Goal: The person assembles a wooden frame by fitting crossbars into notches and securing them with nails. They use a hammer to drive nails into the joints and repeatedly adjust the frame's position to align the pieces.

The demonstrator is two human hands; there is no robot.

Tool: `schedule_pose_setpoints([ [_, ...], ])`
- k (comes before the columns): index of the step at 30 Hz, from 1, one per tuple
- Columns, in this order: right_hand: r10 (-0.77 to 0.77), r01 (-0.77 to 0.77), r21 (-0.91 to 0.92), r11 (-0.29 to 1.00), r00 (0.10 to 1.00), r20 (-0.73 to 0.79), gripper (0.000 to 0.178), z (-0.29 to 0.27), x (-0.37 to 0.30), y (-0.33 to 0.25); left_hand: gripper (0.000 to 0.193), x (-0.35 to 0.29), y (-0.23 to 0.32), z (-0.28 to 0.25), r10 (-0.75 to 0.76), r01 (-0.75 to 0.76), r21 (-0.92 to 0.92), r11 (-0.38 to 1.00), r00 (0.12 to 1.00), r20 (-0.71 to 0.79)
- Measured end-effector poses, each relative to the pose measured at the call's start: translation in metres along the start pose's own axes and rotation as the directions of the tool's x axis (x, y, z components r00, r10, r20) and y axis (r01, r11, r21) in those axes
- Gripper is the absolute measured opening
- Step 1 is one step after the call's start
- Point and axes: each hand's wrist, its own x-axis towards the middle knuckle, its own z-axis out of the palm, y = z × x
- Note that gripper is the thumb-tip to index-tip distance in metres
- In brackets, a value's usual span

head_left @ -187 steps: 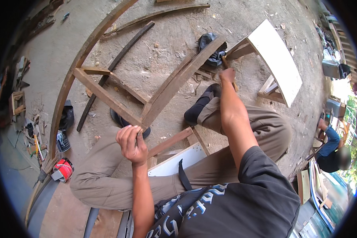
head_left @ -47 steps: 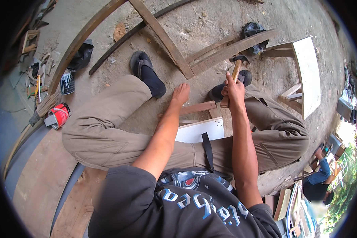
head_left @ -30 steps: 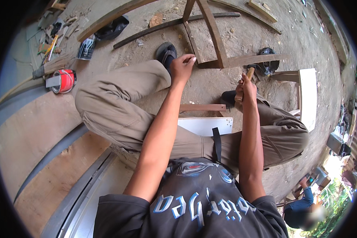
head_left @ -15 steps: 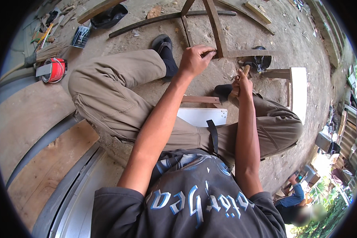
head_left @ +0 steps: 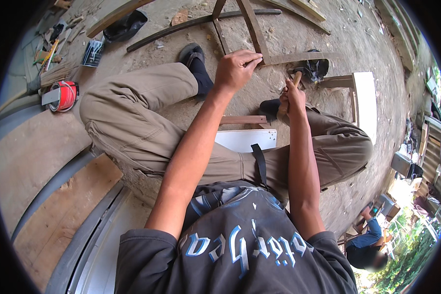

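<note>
At the corner of a dark wooden frame [head_left: 252, 29], my left hand [head_left: 236, 71] is closed in a pinch, its fingertips against or right beside the joint. Whatever sits between thumb and finger is too small to make out. My right hand [head_left: 294, 100] is wrapped round the wooden handle of what looks like a hammer [head_left: 297, 78]; its head is hard to see. The tool is held just right of the corner, below a wooden rail [head_left: 299, 58] that runs rightward from it. Below my hands, a white board [head_left: 247, 139] and a reddish-brown wooden strip [head_left: 242, 119] lie between my legs.
Curved dark wood [head_left: 174, 32] lies on the dirt floor ahead. A black plastic bag [head_left: 314, 67] and a white-topped wooden piece [head_left: 363, 105] are on the right. On the left stand a red tin [head_left: 64, 96] and a dark paint-streaked can [head_left: 92, 54]. Another person [head_left: 370, 240] sits far right.
The whole view has shifted slightly, so the frame and both hands appear a little higher and further left. Both grips look the same.
</note>
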Motion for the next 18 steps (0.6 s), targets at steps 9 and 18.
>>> schedule_pose_setpoints([
  [9,0.010,-0.009,-0.012,1.000,1.000,0.020,0.028,-0.001,0.004,0.002,0.011,0.001,-0.006,0.002,0.033,-0.033,0.004,0.999,0.999,-0.003],
  [18,0.016,-0.014,-0.089,0.996,1.000,0.018,0.028,-0.002,0.006,0.004,0.011,0.005,-0.012,-0.001,0.085,-0.085,0.034,0.996,0.996,0.008],
])
